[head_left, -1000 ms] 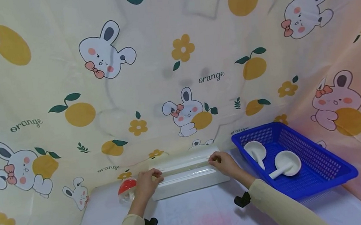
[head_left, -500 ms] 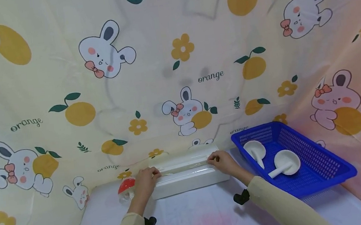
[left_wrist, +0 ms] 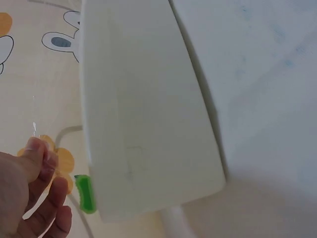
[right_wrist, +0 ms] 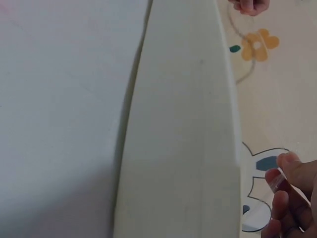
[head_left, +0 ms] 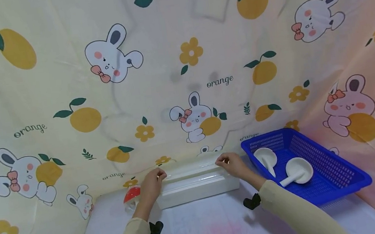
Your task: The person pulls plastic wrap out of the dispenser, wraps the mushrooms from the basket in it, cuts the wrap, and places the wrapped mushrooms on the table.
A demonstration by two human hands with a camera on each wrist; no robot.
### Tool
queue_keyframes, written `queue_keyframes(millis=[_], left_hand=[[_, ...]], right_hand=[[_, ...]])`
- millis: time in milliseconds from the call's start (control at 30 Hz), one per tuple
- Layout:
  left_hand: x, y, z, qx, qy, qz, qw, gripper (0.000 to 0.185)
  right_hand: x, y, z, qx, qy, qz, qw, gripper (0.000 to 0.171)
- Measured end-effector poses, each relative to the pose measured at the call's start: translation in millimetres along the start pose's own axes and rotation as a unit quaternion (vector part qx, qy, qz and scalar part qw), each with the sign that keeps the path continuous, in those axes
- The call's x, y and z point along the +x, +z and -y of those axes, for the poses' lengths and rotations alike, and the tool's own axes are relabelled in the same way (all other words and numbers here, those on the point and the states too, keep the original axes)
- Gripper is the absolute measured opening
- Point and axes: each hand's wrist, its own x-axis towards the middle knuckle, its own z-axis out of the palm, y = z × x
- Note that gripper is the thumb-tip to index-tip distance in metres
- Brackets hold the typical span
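Both hands have lifted slightly: left hand [head_left: 151, 184] and right hand [head_left: 232, 164] each pinch the cling film [head_left: 190, 172] stretched between them above the white dispenser box [head_left: 197, 187]; uneven pulling could tear or wrinkle it.

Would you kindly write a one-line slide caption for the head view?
Left hand and right hand pinch clear plastic film above a long white box, beside a blue mesh basket.

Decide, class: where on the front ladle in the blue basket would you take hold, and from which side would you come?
Grip the ladle by its handle, coming from above on the person's side. The handle sticks out low and to the left of the round bowl, probably clear of the basket walls and the other ladle.
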Motion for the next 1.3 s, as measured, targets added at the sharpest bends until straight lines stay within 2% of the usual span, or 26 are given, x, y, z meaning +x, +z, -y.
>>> queue_keyframes(millis=[100, 233, 433, 600, 867, 967, 1200, 1300], left_hand=[[1.6, -2.1, -2.9, -0.004, 0.002, 0.006, 1.0, 0.008], [3.0, -5.1, -5.6, -0.018, 0.022, 0.008, 0.9996, 0.009], [2.9, -13.0, -11.9, -0.05, 0.054, 0.002, 0.9973, 0.009], [4.6, -21.1, -17.8, -0.055, 0.072, -0.016, 0.9958, 0.009], [6.8, -32.2, -29.1, -0.079, 0.07, -0.031, 0.9939, 0.009], [7.7, -36.0, -32.8, -0.088, 0.077, -0.04, 0.9923, 0.008], [12.6, -45.5, -39.6, -0.107, 0.061, -0.048, 0.9912, 0.009], [14.1, -50.2, -42.2, -0.11, 0.065, -0.059, 0.99, 0.009]], right_hand=[[1, -4, 5, -0.002, 0.017, -0.001, 1.0, 0.007], [2, -9, 10, 0.001, 0.035, -0.003, 0.999, 0.008], [3, -15, 16, -0.008, 0.028, -0.018, 0.999, 0.01], [4, -22, 24, -0.014, 0.021, -0.032, 0.999, 0.012], [10, -36, 36, 0.005, -0.024, -0.049, 0.999, 0.01], [11, -40, 41, 0.005, -0.024, -0.051, 0.998, 0.01], [13, -49, 55, 0.011, -0.009, -0.06, 0.998, 0.011], [16, -52, 60, 0.005, -0.007, -0.063, 0.998, 0.013]])
